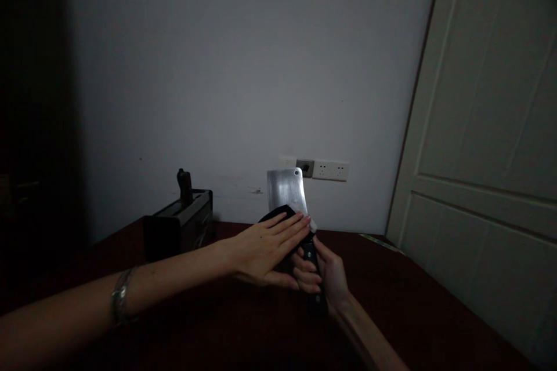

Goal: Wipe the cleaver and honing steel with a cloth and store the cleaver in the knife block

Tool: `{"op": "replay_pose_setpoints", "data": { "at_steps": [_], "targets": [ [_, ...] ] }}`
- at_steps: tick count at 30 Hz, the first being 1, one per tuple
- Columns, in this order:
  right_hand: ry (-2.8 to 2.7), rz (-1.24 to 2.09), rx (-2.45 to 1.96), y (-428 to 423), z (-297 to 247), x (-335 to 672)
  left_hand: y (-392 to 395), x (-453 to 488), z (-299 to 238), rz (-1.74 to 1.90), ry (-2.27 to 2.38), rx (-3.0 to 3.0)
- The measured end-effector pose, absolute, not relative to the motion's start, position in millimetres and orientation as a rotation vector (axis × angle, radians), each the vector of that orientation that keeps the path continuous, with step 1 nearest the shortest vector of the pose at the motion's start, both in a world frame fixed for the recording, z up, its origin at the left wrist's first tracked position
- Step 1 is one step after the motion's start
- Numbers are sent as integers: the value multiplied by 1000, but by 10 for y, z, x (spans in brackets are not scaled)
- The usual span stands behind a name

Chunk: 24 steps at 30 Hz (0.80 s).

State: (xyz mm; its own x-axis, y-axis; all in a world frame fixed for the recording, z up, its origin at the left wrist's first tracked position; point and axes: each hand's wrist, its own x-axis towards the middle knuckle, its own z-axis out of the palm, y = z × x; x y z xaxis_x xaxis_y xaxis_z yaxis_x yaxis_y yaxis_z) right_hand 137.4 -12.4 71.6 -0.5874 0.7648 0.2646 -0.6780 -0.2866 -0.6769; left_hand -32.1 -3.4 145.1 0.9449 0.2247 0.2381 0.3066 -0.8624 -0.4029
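Note:
A meat cleaver (285, 185) stands upright in front of me, its broad shiny blade pointing up and a hole near the top right corner. My right hand (333, 275) is wrapped round its black riveted handle (317, 301). Across the lower blade lies my left hand (272, 246), fingers stretched out close together and thumb lower down. Under those fingers is a black cloth (282, 210), held against the blade by the palm. Most of the cloth and the lower part of the blade are hidden behind my left hand.
On the dark red table (383, 301), a dark knife block (178, 223) stands at the left with a black handle (185, 185) sticking up. Wall sockets (331, 171) are behind the blade. A pale panelled door (483, 127) rises at the right.

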Motion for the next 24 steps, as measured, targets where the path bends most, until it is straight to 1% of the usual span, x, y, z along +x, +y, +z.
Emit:
{"op": "replay_pose_setpoints", "data": {
  "at_steps": [5,10,19,24],
  "targets": [
    [-929,1990,-170,-143,703,1313,152,-325,1515,-272,-467,-2599],
    [-940,2038,-107,-166,694,1251,384,-330,1673,-361,-634,-2532],
    [-838,1947,-209,-114,652,1322,45,-212,1398,-316,-475,-2622],
    [-883,2024,-102,-162,664,1248,397,-246,1679,-390,-662,-2517]
  ]
}}
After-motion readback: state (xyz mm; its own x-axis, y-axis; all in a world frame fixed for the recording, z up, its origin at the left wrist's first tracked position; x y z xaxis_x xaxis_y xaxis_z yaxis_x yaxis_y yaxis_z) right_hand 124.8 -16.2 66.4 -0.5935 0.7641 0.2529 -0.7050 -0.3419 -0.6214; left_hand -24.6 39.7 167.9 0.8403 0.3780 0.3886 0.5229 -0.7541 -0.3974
